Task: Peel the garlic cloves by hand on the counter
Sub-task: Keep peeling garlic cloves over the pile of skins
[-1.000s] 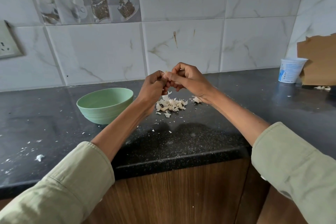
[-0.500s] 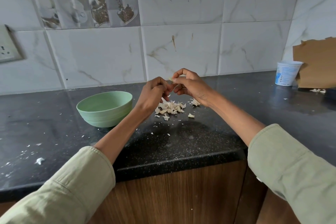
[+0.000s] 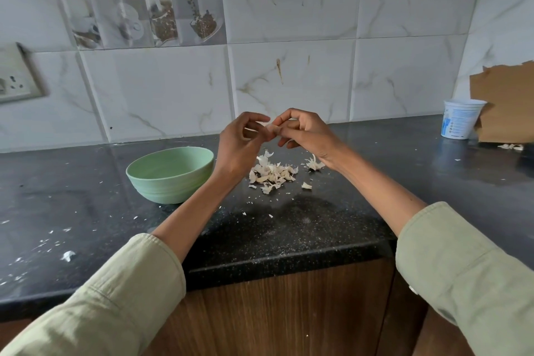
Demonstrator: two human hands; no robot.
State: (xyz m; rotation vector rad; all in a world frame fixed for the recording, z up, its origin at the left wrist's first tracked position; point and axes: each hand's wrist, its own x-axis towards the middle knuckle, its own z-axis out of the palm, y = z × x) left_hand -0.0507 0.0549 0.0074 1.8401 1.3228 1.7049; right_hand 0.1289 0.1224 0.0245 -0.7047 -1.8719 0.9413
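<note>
1. The right hand (image 3: 306,133) is raised over the counter (image 3: 289,228), its thumb and first fingers curled in and pinching a small pale garlic clove (image 3: 270,128) at the point where the two hands meet.
2. The left hand (image 3: 239,141) faces it, fingers loosely bent and fanned apart, the tips reaching toward the clove; whether they actually nip a flap of skin is too small to tell.
3. The clove sits in the air between the fingertips, above the heap, and only a sliver of it shows.
4. Judged by its kind, it is very light, firm but bruisable, and likely slick once bare. The skin is papery and brittle, tearing into flakes rather than coming off whole.
5. The best hold seems to be the clove's two ends or flat sides in one hand, leaving the other free to catch a loose edge of skin, probably at the root end.
6. Directly below lies a pile of peels and cloves (image 3: 271,175), with one separate curl of skin (image 3: 314,164) just beside the right wrist and flecks scattered toward the counter's front edge.
7. A green bowl (image 3: 170,173) stands near the left forearm, apart from the pile; its inside is not visible enough to say what it holds.
8. Well off to the right, by the wall, are a white tub (image 3: 461,118) and a torn piece of cardboard (image 3: 505,104).
</note>
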